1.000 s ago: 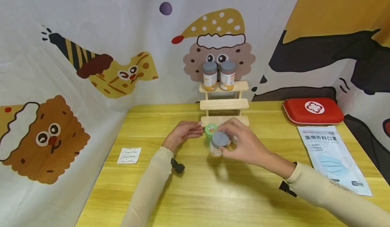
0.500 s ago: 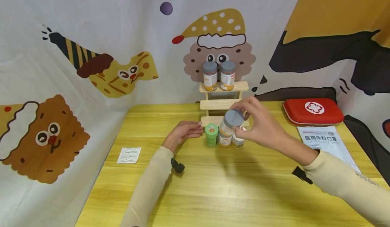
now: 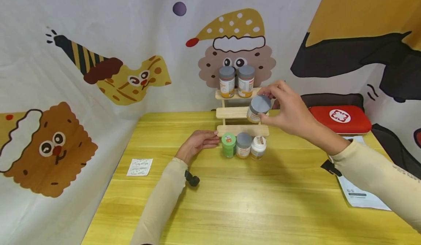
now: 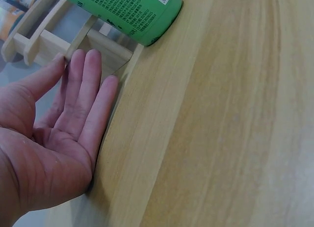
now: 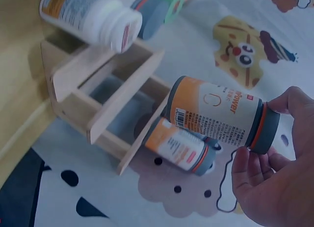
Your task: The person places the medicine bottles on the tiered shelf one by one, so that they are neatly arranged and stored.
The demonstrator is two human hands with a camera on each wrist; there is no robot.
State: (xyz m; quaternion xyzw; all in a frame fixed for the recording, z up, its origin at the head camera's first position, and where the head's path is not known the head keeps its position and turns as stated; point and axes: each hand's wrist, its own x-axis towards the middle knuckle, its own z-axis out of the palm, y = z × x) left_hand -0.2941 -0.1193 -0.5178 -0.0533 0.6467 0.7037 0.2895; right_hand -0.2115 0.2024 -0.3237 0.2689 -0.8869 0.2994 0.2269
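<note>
My right hand (image 3: 291,110) grips a pill bottle (image 3: 254,113) by its grey lid, fingers and thumb around the lid's rim. In the head view this bottle overlaps the right end of the middle tier of a small wooden three-tier stand (image 3: 231,112). The right wrist view shows its orange and white label on the pill bottle (image 5: 213,109). My left hand (image 3: 198,144) lies on its side on the table, straight fingers with fingertips at the left end of the lowest tier. Beside it stand a green bottle (image 3: 228,148), a grey-lidded bottle (image 3: 243,150) and a white bottle (image 3: 258,150).
Two grey-lidded bottles (image 3: 227,86) stand on the top tier, against the printed cloth backdrop (image 3: 184,73). To the right are a red first-aid case (image 3: 319,119) and a face mask packet (image 3: 365,197), partly under the right sleeve. A small white sachet (image 3: 139,167) lies at left.
My right hand has carried the grey-lidded bottle up and rightward, from in front of the row of bottles to the middle tier. The left hand stays at the stand.
</note>
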